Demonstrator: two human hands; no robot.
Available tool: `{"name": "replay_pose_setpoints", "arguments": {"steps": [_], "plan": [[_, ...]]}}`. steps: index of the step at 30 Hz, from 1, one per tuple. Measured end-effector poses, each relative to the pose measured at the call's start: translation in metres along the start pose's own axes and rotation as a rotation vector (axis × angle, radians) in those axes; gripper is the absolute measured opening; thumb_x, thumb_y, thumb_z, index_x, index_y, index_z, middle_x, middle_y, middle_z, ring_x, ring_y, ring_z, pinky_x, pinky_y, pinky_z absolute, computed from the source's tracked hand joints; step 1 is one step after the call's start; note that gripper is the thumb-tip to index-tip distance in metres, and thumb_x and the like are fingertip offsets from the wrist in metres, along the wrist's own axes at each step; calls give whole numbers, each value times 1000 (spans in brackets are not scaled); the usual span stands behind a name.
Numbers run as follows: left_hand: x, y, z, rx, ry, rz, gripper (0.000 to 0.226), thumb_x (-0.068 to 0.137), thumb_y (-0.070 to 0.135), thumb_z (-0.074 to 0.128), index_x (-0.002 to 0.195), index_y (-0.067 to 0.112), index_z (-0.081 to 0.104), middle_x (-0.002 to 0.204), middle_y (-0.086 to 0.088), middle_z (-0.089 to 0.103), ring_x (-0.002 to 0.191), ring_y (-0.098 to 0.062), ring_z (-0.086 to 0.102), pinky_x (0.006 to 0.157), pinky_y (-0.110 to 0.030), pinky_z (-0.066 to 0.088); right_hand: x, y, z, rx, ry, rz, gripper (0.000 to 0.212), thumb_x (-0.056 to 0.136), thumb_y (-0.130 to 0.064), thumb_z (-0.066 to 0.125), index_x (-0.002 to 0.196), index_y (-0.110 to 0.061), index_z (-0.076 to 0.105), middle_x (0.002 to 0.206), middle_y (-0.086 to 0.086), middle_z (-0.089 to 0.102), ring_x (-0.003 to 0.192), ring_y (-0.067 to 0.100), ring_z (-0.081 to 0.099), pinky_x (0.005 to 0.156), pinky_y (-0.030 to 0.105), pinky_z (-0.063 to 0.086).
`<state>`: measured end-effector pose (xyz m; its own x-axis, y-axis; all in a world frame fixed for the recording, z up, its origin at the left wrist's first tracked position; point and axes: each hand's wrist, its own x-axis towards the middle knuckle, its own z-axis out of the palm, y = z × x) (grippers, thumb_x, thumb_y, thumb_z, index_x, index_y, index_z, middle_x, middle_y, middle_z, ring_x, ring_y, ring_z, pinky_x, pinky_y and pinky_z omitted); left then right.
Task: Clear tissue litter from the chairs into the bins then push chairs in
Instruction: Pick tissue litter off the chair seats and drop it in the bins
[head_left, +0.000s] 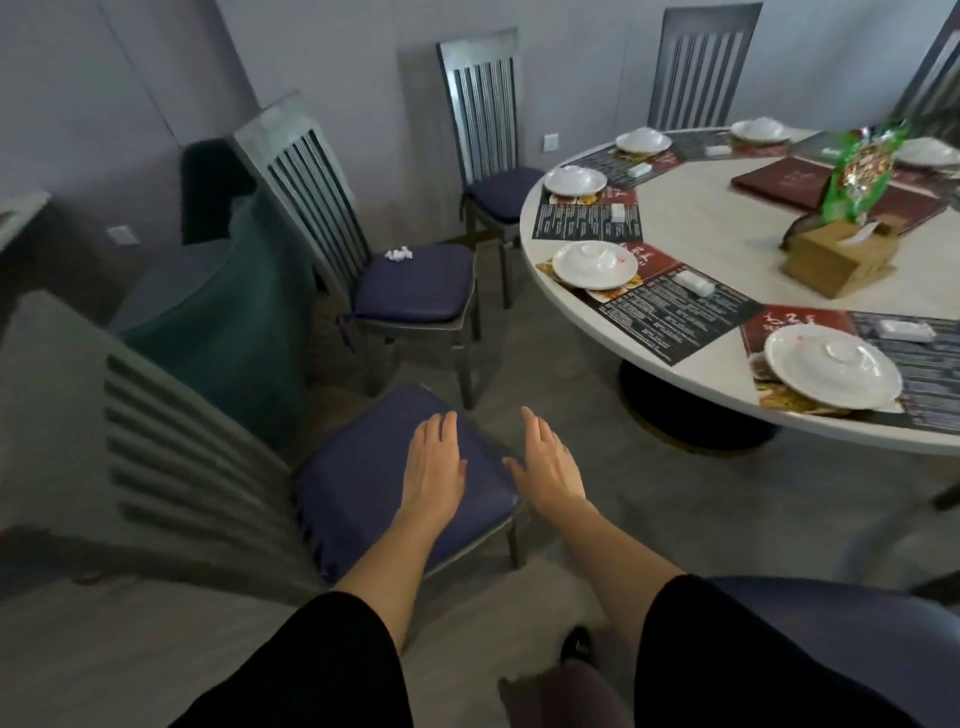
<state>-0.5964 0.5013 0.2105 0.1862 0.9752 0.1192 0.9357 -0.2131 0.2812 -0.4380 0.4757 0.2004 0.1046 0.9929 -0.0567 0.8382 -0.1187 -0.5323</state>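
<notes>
Tissue (398, 254), one crumpled piece, is being carried by the second chair (415, 291). Two hands are being held flat and empty: left hand (434, 467) above the nearest chair (353, 499), right hand (550, 467) beside its edge. Six plates (594, 264) are being borne by the tabletop (701, 218).

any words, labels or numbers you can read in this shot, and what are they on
No text here can be quoted with certainty.
placemats: dense white print and red headers with white brush characters, too small and blurred to read.
menu folder: dark red, with a faint mark on the cover, unreadable.
green packet: printed, but blurred.
</notes>
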Motion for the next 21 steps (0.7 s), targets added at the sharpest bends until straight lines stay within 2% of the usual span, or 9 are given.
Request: {"name": "replay_pose_setpoints", "arguments": {"steps": [4, 14, 21], "plan": [[74, 3, 22, 40, 7, -9, 71, 90, 21, 60, 148, 12, 19, 150, -9, 29, 139, -25, 25, 115, -34, 23, 78, 17, -9, -1, -31, -46, 81, 91, -32, 60, 152, -16, 9, 154, 6, 28, 140, 25, 29, 113, 43, 29], [254, 22, 39, 6, 66, -185, 74, 88, 21, 64, 147, 12, 20, 149, -7, 33, 138, -21, 27, 115, -35, 25, 282, 37, -66, 7, -72, -192, 85, 91, -31, 61, 153, -21, 4, 157, 3, 24, 142, 22, 26, 110, 41, 35], [333, 19, 33, 45, 89, -190, 76, 85, 18, 67, 146, 9, 23, 147, -11, 34, 138, -25, 28, 114, -38, 27, 363, 29, -88, 13, -66, -234, 84, 91, -31, 61, 153, -19, 5, 157, 5, 23, 142, 24, 26, 112, 40, 33]]}}
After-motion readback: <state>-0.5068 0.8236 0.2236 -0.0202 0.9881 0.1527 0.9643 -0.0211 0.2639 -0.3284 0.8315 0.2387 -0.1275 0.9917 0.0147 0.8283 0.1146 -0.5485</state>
